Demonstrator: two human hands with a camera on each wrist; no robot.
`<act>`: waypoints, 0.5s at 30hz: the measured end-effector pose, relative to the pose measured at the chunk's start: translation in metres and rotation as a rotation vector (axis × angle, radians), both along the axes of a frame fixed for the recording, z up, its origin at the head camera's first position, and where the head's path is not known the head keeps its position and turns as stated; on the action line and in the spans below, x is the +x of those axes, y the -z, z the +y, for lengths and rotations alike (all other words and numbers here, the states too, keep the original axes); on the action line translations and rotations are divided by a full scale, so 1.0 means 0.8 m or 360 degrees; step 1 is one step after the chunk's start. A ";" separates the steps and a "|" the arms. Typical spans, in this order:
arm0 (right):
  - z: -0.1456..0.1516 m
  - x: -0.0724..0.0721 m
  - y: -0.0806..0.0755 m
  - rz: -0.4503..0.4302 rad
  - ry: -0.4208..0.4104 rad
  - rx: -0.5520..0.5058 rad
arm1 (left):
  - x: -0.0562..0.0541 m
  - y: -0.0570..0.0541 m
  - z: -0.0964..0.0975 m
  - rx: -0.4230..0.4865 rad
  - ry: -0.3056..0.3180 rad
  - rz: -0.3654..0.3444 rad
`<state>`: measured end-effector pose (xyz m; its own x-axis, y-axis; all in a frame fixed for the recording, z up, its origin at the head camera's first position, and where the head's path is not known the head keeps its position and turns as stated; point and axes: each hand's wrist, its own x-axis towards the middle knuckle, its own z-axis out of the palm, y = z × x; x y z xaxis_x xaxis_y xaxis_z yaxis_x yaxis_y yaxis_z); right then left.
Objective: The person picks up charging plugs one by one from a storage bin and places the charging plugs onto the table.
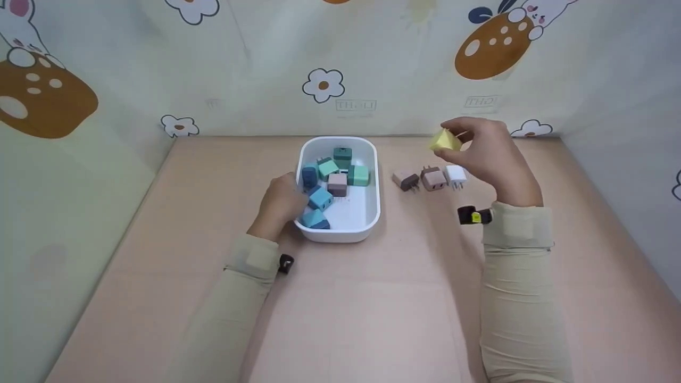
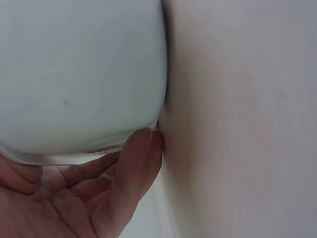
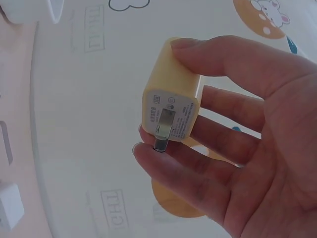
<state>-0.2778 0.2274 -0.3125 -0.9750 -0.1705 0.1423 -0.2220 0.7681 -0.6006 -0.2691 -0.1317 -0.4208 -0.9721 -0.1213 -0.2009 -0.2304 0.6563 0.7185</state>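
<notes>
My right hand (image 1: 492, 157) pinches a pale yellow charger plug (image 1: 446, 140) between thumb and fingers, raised over the back right of the table. In the right wrist view the printed face and metal prongs of this yellow plug (image 3: 171, 106) show, with fingertips close to the prongs. My left hand (image 1: 284, 202) grips the left side of a white plastic bin (image 1: 362, 215). Up close, fingers (image 2: 136, 163) of that hand lie along the bin's outer wall (image 2: 84, 74). Inside the bin lie several charger plugs in blue, green and pink, including a pink plug (image 1: 337, 183).
Right of the bin, three more plugs lie in a row: a pink and dark brown plug (image 1: 406, 180), a pinkish plug (image 1: 433, 179) and a white plug (image 1: 455, 175). A patterned fabric wall (image 1: 266, 64) stands behind the pink-covered table (image 1: 372, 308).
</notes>
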 end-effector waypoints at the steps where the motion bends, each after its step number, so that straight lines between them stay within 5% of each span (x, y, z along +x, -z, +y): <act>1: 0.003 0.000 0.000 -0.0009 0.0013 0.0001 | 0.000 0.000 0.000 -0.0003 -0.0002 0.0001; 15: 0.034 -0.008 0.012 -0.0061 0.0134 -0.0026 | 0.000 0.001 0.000 0.0007 0.0006 -0.0002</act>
